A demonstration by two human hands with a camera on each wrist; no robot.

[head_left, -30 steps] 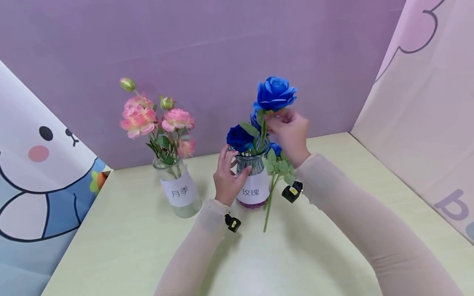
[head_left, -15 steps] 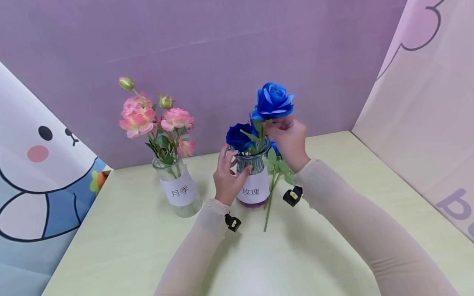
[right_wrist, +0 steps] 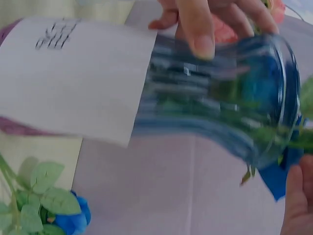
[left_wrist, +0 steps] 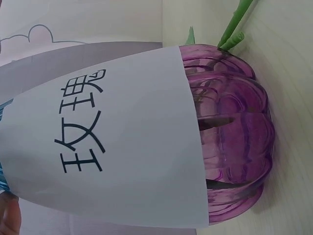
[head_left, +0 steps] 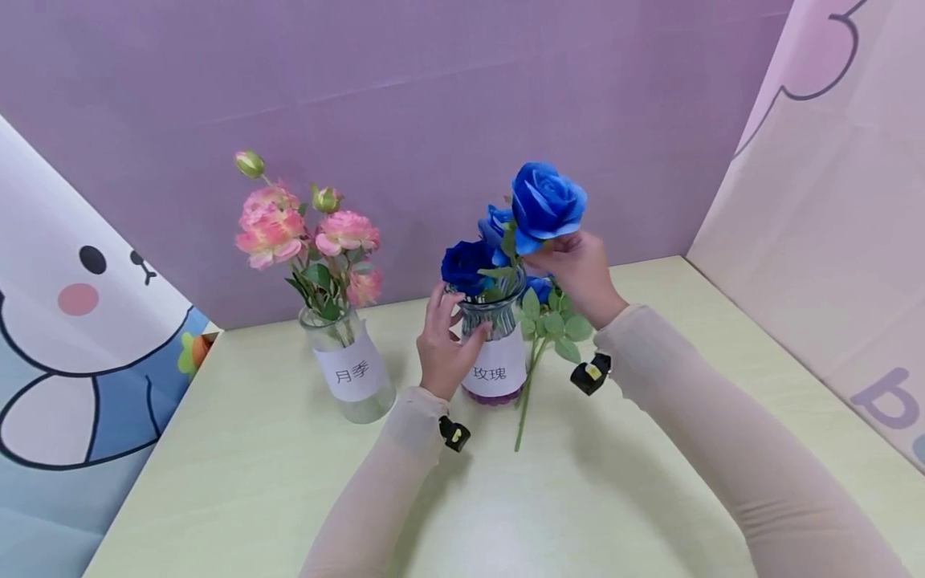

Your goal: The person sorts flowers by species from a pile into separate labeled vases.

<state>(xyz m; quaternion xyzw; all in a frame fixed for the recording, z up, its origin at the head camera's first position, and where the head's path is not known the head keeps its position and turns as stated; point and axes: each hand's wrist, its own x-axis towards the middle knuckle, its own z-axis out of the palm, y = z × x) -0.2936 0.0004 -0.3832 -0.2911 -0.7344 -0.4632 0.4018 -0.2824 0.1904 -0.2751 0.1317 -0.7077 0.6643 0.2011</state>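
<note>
My left hand (head_left: 444, 345) grips the ribbed neck of a glass vase (head_left: 500, 323), thumb in front and fingers at the left side. The vase stands upright, with a white paper label and a purple base (left_wrist: 239, 132). Just under the bloom of a bright blue rose (head_left: 548, 205), my right hand (head_left: 578, 269) pinches the stem, which runs down to the vase mouth. A darker blue rose (head_left: 466, 266) and another blue rose (head_left: 495, 230) stand in the same vase. In the right wrist view, the left thumb (right_wrist: 198, 34) presses on the glass.
Right of the vase, another blue rose (head_left: 537, 286) with leaves lies on the table (head_left: 462, 522), its stem toward me. To the left stands a clear glass jar (head_left: 364, 411) of pink flowers (head_left: 347, 233), also labelled. A purple backdrop (head_left: 433, 96) rises behind.
My right hand first lowered the held rose slightly, then shifted it right; its bloom now leans more to the right. My left hand has stayed at the vase neck.
</note>
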